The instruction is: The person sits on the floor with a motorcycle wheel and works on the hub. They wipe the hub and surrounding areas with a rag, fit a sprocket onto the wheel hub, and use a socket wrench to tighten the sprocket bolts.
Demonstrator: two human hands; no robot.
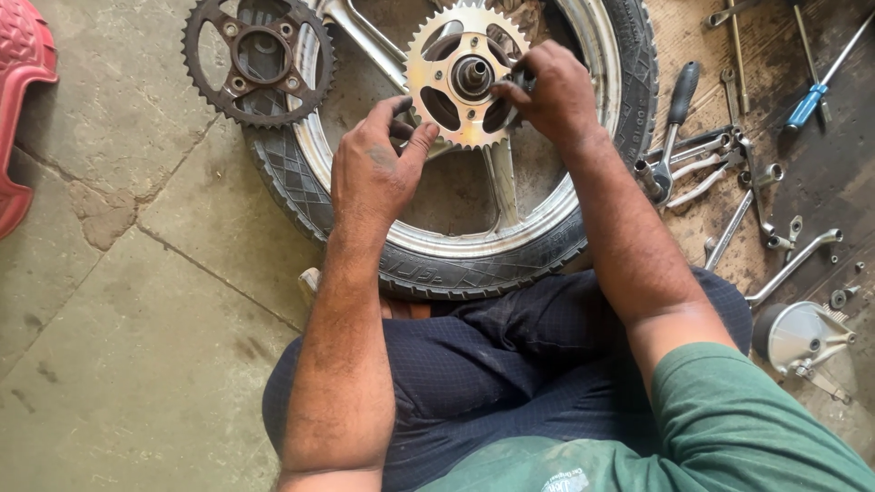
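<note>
Landmark: the motorcycle wheel (474, 246), lying flat on the stone floor (137, 319) in front of your crossed legs.

Your left hand (374, 173) rests over the wheel's near-left spokes; thumb and forefinger are spread a little and touch the lower-left teeth of the gold sprocket (467, 75), not closed around it.

Your right hand (547, 91) sits at the sprocket's right edge, fingers curled and pinched on a small dark part there; what it is cannot be told.

The gold sprocket lies centred on the wheel's hub.

A dark, worn sprocket (259, 58) lies on the wheel's far-left tyre edge.

Right of the wheel, spanners (720, 169) and a blue-handled screwdriver (807, 107) lie scattered.
</note>
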